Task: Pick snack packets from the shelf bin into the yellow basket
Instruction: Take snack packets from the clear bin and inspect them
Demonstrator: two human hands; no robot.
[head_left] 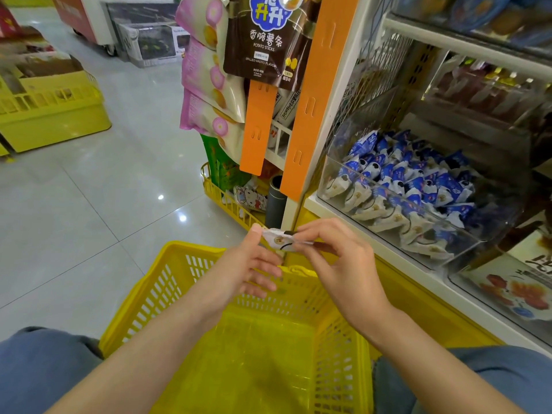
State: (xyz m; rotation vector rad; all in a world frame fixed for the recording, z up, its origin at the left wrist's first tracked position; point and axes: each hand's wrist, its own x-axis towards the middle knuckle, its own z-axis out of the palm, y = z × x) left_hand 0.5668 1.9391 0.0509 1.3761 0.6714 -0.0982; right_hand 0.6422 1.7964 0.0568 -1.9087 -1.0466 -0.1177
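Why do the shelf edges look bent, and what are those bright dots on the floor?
Head view: the wide-angle lens bows the shelf post; the dots are likely lamp reflections on the glossy floor; upper corners are blurred, while the packet between left hand and right hand is sharp.

Floor: pale glossy tiles (89, 189). On it, a yellow crate (50, 121) at far left and a yellow display basket (228, 203) against the shelf end, well apart.
Shelf: white board (433, 277), bearing a clear bin (334, 180) heaped with blue-and-white snack packets (412, 186). Just beside it stands a second clear bin (466, 291) with red-printed packs (513, 291).
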